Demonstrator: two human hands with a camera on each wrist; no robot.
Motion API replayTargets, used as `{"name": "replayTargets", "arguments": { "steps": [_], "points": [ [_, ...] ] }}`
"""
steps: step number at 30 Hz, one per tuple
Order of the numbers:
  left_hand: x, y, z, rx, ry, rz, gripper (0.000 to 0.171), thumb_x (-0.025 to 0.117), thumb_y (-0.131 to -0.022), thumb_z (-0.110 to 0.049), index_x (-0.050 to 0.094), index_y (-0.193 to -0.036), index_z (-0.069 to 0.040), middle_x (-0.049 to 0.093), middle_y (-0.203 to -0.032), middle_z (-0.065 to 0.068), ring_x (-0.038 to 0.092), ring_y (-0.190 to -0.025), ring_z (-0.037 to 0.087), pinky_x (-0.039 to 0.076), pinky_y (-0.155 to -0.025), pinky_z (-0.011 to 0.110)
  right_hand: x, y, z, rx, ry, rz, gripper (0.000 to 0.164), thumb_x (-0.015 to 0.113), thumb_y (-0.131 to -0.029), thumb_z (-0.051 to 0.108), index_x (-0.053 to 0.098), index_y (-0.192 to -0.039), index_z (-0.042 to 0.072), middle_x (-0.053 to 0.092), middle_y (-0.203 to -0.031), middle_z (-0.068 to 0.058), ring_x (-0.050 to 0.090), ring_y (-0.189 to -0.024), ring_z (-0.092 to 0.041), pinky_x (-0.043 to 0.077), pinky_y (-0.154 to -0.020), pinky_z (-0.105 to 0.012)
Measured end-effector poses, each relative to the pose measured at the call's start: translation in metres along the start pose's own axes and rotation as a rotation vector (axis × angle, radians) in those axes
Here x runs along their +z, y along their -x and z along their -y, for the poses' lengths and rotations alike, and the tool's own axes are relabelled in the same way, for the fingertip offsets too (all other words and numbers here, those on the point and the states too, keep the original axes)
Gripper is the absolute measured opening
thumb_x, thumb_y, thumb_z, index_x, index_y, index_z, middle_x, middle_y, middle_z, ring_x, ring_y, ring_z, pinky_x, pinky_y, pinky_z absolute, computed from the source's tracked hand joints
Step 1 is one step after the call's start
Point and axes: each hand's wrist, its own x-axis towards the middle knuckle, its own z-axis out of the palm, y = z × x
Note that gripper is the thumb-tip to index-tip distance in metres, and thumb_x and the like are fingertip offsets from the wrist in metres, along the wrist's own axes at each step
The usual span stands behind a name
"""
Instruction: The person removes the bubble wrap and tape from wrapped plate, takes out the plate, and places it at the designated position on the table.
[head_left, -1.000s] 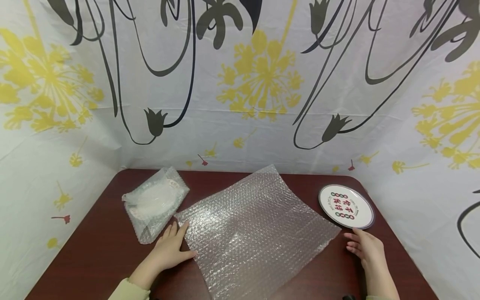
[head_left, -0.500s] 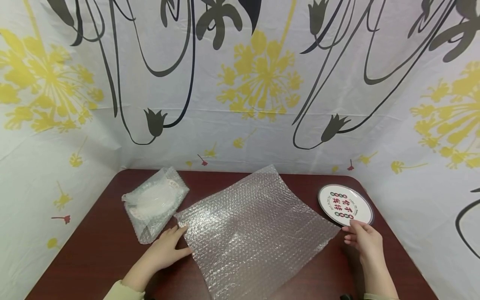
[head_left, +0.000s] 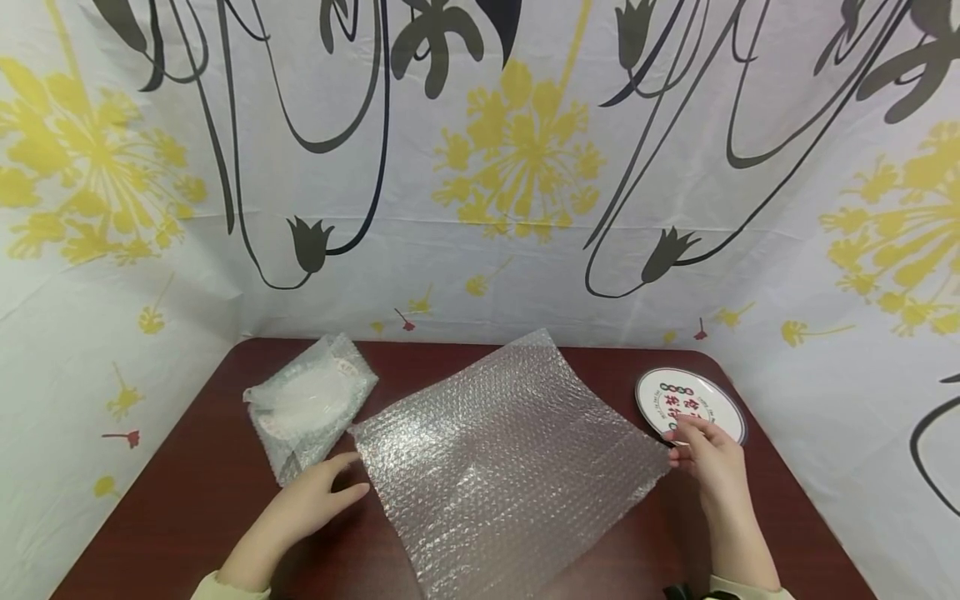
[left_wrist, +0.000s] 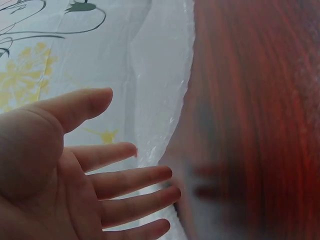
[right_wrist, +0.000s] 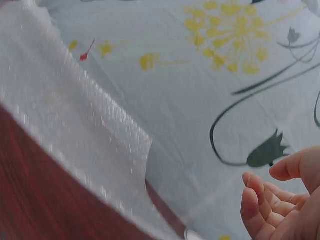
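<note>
Now the left hand (head_left: pixel 311 504) has slid back off the sheet's left edge, fingers spread and holding nothing, just beside the wrapped package (head_left: pixel 311 404) at far left. Across to the right, the right hand (head_left: pixel 711 462) has shifted left to the right corner of the bubble wrap (head_left: pixel 510 467), fingers loosely curled with no grip showing; whether they touch that corner I can't tell. The sheet lies spread mid-table, and the plate (head_left: pixel 701 398) sits at far right, its near rim partly covered. So, I'd judge, the sheet is currently unheld.
</note>
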Motion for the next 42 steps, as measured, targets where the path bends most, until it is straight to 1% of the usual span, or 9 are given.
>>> {"name": "replayTargets", "arguments": {
  "steps": [3, 8, 13, 17, 21, 25, 32, 39, 42],
  "points": [
    [-0.005, 0.002, 0.001, -0.013, 0.017, -0.021, 0.053, 0.066, -0.09, -0.031, 0.055, -0.131, 0.002, 0.06, -0.121, 0.02, 0.056, -0.112, 0.038, 0.043, -0.091, 0.055, 0.01, 0.004, 0.005, -0.023, -0.008, 0.041, 0.013, 0.057, -0.097, 0.018, 0.066, -0.088, 0.022, 0.067, -0.073, 0.001, 0.058, -0.054, -0.01, 0.052, -0.054, -0.024],
    [-0.013, 0.007, 0.005, -0.033, 0.012, -0.067, 0.051, 0.066, -0.091, -0.032, 0.057, -0.129, 0.0, 0.064, -0.112, 0.017, 0.06, -0.104, 0.033, 0.046, -0.085, 0.053, 0.025, 0.009, 0.01, -0.059, -0.006, 0.1, 0.009, 0.057, -0.097, 0.017, 0.064, -0.094, 0.02, 0.068, -0.075, 0.0, 0.058, -0.055, -0.01, 0.052, -0.054, -0.023],
    [-0.019, 0.007, 0.008, -0.04, 0.026, -0.11, 0.052, 0.064, -0.092, -0.034, 0.056, -0.13, 0.001, 0.065, -0.112, 0.017, 0.062, -0.101, 0.034, 0.048, -0.083, 0.052, 0.038, 0.011, 0.014, -0.078, -0.001, 0.13, 0.009, 0.056, -0.097, 0.015, 0.065, -0.096, 0.017, 0.068, -0.076, 0.0, 0.059, -0.056, -0.01, 0.052, -0.055, -0.024],
    [-0.027, 0.006, 0.011, -0.047, 0.039, -0.154, 0.053, 0.063, -0.092, -0.035, 0.056, -0.13, 0.002, 0.066, -0.11, 0.017, 0.064, -0.097, 0.033, 0.049, -0.083, 0.05, 0.049, 0.015, 0.016, -0.076, 0.009, 0.16, 0.008, 0.056, -0.098, 0.015, 0.064, -0.1, 0.013, 0.068, -0.077, 0.0, 0.059, -0.057, -0.011, 0.052, -0.056, -0.025],
    [-0.037, 0.006, 0.015, -0.094, 0.017, -0.189, 0.049, 0.061, -0.094, -0.032, 0.057, -0.128, 0.003, 0.068, -0.104, 0.015, 0.066, -0.092, 0.031, 0.051, -0.075, 0.047, 0.065, 0.017, 0.018, -0.069, 0.015, 0.194, 0.009, 0.056, -0.097, 0.013, 0.062, -0.103, 0.009, 0.067, -0.077, 0.0, 0.059, -0.057, -0.011, 0.052, -0.057, -0.025],
    [-0.051, 0.006, 0.02, -0.148, 0.008, -0.226, 0.046, 0.059, -0.095, -0.029, 0.057, -0.127, 0.005, 0.068, -0.101, 0.017, 0.065, -0.091, 0.034, 0.051, -0.069, 0.047, 0.083, 0.021, 0.017, -0.072, 0.013, 0.219, 0.011, 0.055, -0.097, 0.011, 0.06, -0.105, 0.004, 0.066, -0.076, -0.002, 0.058, -0.057, -0.011, 0.052, -0.056, -0.025],
    [-0.067, 0.008, 0.029, -0.177, 0.02, -0.316, 0.047, 0.055, -0.097, -0.033, 0.058, -0.124, 0.006, 0.067, -0.1, 0.022, 0.062, -0.092, 0.039, 0.049, -0.07, 0.051, 0.113, 0.026, 0.016, -0.094, 0.039, 0.269, 0.018, 0.055, -0.095, 0.006, 0.058, -0.11, -0.004, 0.066, -0.08, -0.009, 0.059, -0.059, -0.014, 0.053, -0.058, -0.028],
    [-0.07, 0.008, 0.041, -0.189, 0.037, -0.395, 0.043, 0.054, -0.097, -0.029, 0.061, -0.121, 0.006, 0.065, -0.103, 0.026, 0.06, -0.094, 0.043, 0.047, -0.073, 0.054, 0.136, 0.031, 0.02, -0.104, 0.062, 0.325, 0.021, 0.055, -0.095, 0.005, 0.058, -0.111, -0.009, 0.067, -0.085, -0.014, 0.062, -0.063, -0.016, 0.054, -0.061, -0.029],
    [-0.07, 0.009, 0.045, -0.199, 0.042, -0.414, 0.042, 0.053, -0.097, -0.029, 0.061, -0.121, 0.005, 0.066, -0.1, 0.023, 0.06, -0.091, 0.041, 0.046, -0.071, 0.051, 0.143, 0.032, 0.02, -0.099, 0.057, 0.35, 0.022, 0.056, -0.095, 0.006, 0.058, -0.11, -0.009, 0.066, -0.086, -0.015, 0.063, -0.065, -0.017, 0.054, -0.063, -0.029]
  ]
}}
